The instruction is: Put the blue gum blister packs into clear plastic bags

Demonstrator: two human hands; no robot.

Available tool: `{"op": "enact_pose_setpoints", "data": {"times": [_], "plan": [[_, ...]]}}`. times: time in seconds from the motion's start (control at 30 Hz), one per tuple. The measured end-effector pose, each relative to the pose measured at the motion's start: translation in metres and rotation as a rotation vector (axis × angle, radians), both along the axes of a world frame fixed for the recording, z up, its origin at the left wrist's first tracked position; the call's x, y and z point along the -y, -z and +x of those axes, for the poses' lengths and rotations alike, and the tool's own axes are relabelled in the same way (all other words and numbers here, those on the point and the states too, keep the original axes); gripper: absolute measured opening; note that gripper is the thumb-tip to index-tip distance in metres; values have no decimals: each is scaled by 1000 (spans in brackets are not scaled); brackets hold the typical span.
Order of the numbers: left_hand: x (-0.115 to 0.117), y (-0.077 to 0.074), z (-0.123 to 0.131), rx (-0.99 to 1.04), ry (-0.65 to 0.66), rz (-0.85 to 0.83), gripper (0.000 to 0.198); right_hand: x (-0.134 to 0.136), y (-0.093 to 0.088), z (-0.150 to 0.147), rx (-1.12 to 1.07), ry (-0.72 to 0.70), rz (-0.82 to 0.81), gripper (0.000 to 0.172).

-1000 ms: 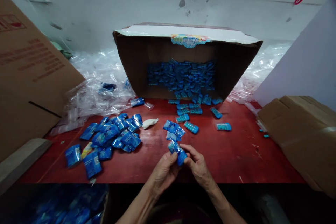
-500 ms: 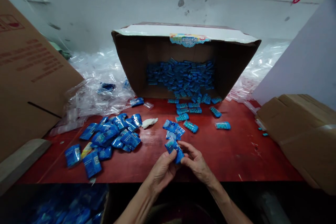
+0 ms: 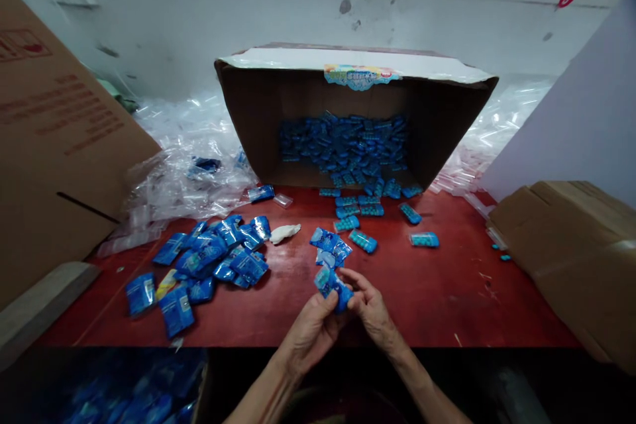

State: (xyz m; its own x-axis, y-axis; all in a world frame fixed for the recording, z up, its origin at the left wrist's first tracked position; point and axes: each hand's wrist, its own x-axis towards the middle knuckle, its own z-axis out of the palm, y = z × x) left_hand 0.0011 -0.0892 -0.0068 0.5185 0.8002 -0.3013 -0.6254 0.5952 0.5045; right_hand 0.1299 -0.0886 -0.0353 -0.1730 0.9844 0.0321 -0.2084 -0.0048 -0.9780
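Observation:
Between my hands, over the front middle of the table, is a small blue packet. A light-blue, see-through end, perhaps of a small container, shows at its upper left. My left hand pinches the packet with the thumb on top. My right hand grips its right edge between thumb and fingers. Just beyond lie a few flat blue packets. Farther back are several small clear containers of turquoise pellets. A heap of plump blue packets lies to the left.
A cardboard box on its side opens toward me, full of small blue containers. Clear plastic pieces pile up at left. Cartons stand on both sides of the red table. Below its left edge, a bin holds blue packets.
The packet has turned slightly in my fingers, and its light-blue end shows more plainly. Both hands stay in nearly the same place. The whole view has shifted a little.

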Motion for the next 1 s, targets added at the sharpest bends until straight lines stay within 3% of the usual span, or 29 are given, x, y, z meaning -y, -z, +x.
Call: {"op": "enact_pose_setpoints", "data": {"times": [0.13, 0.2, 0.27, 0.33, 0.4, 0.47, 0.57, 0.67, 0.87, 1.0], "plan": [[-17, -6, -33, 69, -149, -63, 22, -11, -13, 2, 231, -32, 102, 42], [-35, -18, -61, 152, -352, -28, 29, -25, -19, 4, 435, 19, 181, 31], [-52, -30, -87, 190, -525, 12, 50, -43, -21, 5, 651, 99, 273, 26], [-62, -38, -101, 159, -609, 8, 56, -61, -18, 3, 897, 167, 326, 25], [-63, -37, -98, 81, -570, -30, 43, -77, -13, -3, 1145, 207, 325, 25], [-57, -26, -82, -19, -453, -85, 27, -89, -6, -10, 1304, 222, 304, 24], [-42, -3, -52, -153, -311, -177, 15, -100, 3, -21, 1371, 244, 288, 15], [-33, 12, -32, -239, -248, -232, 16, -106, 9, -25, 1404, 268, 285, 16], [-41, 10, -21, -386, -253, -160, 24, -88, -3, -17, 1380, 296, 368, 22], [-49, 8, -11, -461, -296, -16, 29, -56, -16, -13, 1147, 278, 558, 24]]}}
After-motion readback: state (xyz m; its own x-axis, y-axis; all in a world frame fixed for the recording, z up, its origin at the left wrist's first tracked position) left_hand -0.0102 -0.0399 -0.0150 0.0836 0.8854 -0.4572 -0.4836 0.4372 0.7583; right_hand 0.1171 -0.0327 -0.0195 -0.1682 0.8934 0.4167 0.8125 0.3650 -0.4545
